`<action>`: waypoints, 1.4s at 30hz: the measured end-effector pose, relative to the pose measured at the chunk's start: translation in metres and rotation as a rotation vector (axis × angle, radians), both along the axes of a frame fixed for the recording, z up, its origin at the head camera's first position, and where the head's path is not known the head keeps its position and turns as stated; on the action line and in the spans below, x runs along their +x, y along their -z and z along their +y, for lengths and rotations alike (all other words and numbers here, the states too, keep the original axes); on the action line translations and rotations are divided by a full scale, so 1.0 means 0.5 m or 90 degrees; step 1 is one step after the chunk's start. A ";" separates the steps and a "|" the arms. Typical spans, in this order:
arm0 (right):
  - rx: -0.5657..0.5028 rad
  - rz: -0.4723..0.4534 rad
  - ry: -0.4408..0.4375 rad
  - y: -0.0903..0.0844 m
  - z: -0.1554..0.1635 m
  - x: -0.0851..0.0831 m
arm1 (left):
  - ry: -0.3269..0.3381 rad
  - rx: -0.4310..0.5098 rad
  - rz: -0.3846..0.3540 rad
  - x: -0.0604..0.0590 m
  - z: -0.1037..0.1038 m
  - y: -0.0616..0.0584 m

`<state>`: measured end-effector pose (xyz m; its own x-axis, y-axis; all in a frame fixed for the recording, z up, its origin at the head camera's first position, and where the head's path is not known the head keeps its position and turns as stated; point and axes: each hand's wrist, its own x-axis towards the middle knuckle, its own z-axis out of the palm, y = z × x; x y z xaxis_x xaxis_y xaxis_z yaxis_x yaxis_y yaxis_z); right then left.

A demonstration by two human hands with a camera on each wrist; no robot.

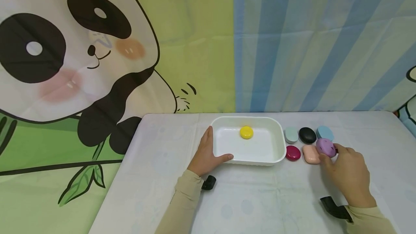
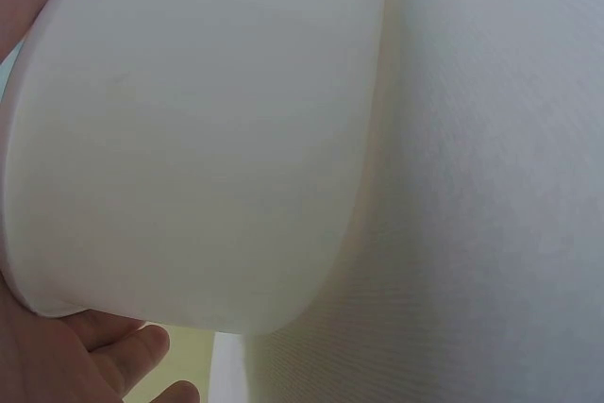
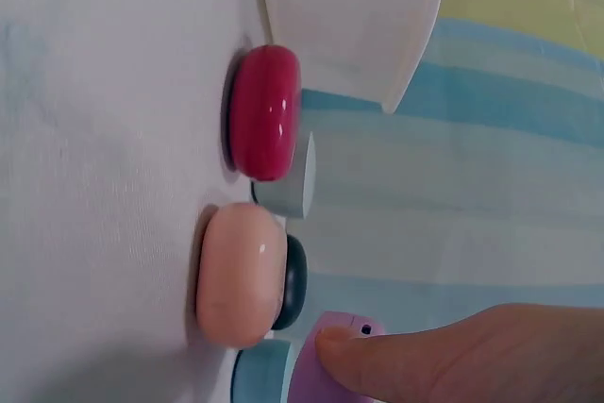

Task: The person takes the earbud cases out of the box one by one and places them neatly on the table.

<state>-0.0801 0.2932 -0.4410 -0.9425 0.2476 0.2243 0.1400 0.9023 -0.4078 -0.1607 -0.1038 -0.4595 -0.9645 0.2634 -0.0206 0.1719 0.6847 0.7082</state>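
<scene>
A white rectangular tray (image 1: 247,152) has one round yellow piece (image 1: 246,132) lying in it. My left hand (image 1: 208,154) rests at the tray's near-left corner, thumb along the front rim, fingers extended along the left side; the left wrist view shows the tray's outer wall (image 2: 198,158) close up. On the right, my right hand (image 1: 351,170) pinches a purple rounded case (image 1: 326,147) between thumb and fingers. A small dark opening shows on that case in the right wrist view. Just beside it lie a peach rounded-square case (image 1: 311,154) and a light blue round one (image 1: 325,133).
Between the tray and my right hand sit a dark red round piece (image 1: 293,153), a pale grey-green one (image 1: 291,135) and a black one (image 1: 307,135). A white cloth covers the table (image 1: 247,201). Behind its far edge hangs a printed panda curtain (image 1: 195,46).
</scene>
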 end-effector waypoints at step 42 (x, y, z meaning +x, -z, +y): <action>0.008 -0.100 0.041 -0.010 0.023 -0.009 | 0.012 -0.001 0.009 -0.003 -0.004 0.007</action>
<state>-0.0844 0.3049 -0.4359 -0.9485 0.3067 0.0790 0.2589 0.8945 -0.3644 -0.1622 -0.1057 -0.4630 -0.9594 0.2819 -0.0069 0.1954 0.6824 0.7044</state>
